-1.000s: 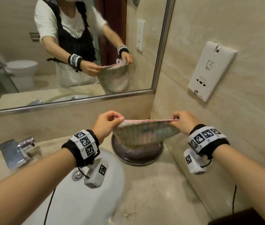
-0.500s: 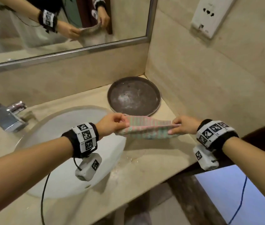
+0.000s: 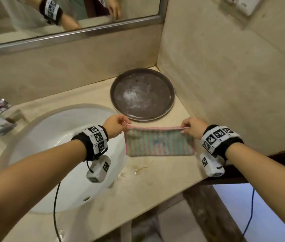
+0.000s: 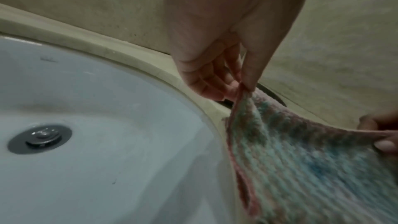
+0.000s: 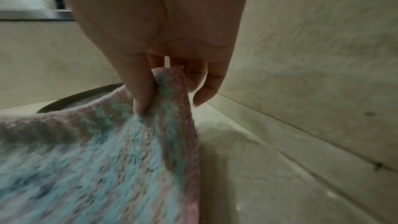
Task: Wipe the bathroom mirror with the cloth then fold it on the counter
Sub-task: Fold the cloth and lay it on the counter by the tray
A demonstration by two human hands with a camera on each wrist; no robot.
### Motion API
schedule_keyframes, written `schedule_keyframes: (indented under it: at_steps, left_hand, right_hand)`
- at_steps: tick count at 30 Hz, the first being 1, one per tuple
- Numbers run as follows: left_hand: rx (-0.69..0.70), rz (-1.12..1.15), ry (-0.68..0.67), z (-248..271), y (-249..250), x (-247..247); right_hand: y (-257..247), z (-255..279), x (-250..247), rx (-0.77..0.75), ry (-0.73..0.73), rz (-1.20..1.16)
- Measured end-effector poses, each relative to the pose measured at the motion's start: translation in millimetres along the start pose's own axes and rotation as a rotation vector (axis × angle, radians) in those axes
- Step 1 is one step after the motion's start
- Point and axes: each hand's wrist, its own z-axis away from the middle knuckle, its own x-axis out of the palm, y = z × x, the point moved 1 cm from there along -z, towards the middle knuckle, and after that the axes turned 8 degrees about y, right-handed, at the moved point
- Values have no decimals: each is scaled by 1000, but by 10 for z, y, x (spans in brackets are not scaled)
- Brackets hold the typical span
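Beige counter (image 3: pixel 155 180), near its right edge: left hand (image 3: pixel 115 125) and right hand (image 3: pixel 191 127) each pinch a top corner of the soft, light cloth (image 3: pixel 159 143), hanging limp.

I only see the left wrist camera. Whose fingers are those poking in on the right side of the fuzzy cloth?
Observer: That is the person's right hand. It pinches the other top corner of the pink and blue knitted cloth.
Operator: What is that dark curved thing behind the left hand?
Observer: A round dark brown tray, sitting in the corner of the beige stone counter.
Operator: Is the cloth over the sink?
Observer: Mostly no. From the head camera it hangs over the counter, just right of the white oval sink, with the left hand pinching its left corner.
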Motion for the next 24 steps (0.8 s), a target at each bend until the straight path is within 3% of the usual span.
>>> schedule_keyframes:
  at_steps: [6,9,11,18,20,24]
  left_hand:
    - [22,-228,190,-114,-132,151]
    - [264,-405,317,-39,-16,218]
    - [390,-434,241,44,175,354]
    - [681,-598,-320,263,771,1288]
    - [746,-688,-381,324,796,1541]
    - [775,-774,-371,318,716,1773]
  right_hand:
    - [52,-188,120,-36,91,96]
    - [140,-172,139,-56,65,120]
    - [198,-169,123,-68,76,111]
    - [221,-185,79,-91,68,134]
    - [230,-210,99,-75,64,170]
    - [189,-248,116,-47,67,256]
